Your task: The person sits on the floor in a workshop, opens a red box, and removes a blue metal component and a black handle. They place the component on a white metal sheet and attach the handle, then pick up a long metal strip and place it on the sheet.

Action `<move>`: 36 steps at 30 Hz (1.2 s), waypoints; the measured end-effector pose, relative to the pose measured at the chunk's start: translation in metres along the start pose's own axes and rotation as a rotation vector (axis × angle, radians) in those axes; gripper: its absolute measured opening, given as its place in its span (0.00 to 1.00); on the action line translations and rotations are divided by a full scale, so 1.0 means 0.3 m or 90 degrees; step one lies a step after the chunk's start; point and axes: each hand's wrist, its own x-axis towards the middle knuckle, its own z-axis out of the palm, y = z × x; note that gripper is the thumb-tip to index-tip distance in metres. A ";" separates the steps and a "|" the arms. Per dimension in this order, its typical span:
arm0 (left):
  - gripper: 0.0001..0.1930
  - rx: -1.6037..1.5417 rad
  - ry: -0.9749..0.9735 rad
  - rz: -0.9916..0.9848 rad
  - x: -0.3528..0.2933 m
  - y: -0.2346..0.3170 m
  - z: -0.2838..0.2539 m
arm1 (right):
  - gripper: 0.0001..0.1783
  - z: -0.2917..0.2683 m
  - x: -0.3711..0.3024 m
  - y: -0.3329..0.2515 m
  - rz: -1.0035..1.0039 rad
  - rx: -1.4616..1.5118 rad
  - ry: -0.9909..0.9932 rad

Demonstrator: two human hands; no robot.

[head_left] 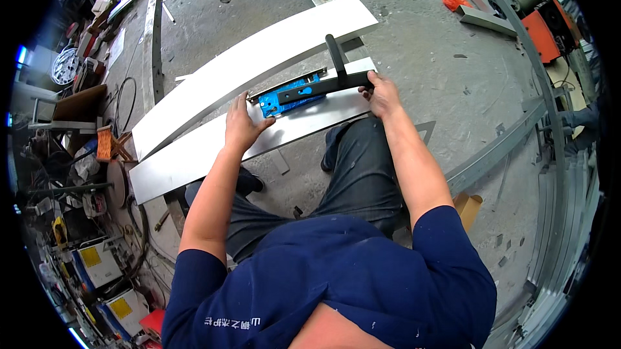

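Observation:
A black door handle (336,56), a long plate with a lever standing out from it, lies over a lock case (266,104) covered in blue film. A narrow metal strip runs along the lock's far edge. Both rest on a flat white metal board (194,161) in front of my knees. My right hand (383,95) pinches the right end of the handle plate, thumb on top. My left hand (242,128) is round the lock's left end, fingers at its far side and thumb at the near side.
Just beyond lies a curved white panel (252,51). Steel bars (152,45) cross the floor beneath and to the left. Tools, cables and white machines (100,263) crowd the left side. Metal profiles (561,219) and an orange machine (541,35) stand at the right.

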 end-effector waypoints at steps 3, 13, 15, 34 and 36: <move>0.57 -0.037 -0.027 -0.022 -0.004 -0.028 0.031 | 0.12 0.026 0.030 -0.002 0.007 -0.005 -0.013; 0.47 -0.113 -0.094 0.010 0.082 -0.062 0.051 | 0.12 -0.003 0.083 0.011 0.005 -0.031 -0.081; 0.46 -0.120 -0.075 0.026 0.083 -0.072 0.052 | 0.12 0.003 0.080 0.028 -0.004 -0.029 -0.098; 0.43 -0.186 -0.085 0.113 0.171 0.087 0.177 | 0.11 -0.017 0.063 0.052 -0.070 0.083 -0.115; 0.45 -0.213 -0.109 0.097 0.185 0.089 0.177 | 0.12 -0.020 0.070 0.050 -0.070 0.088 -0.123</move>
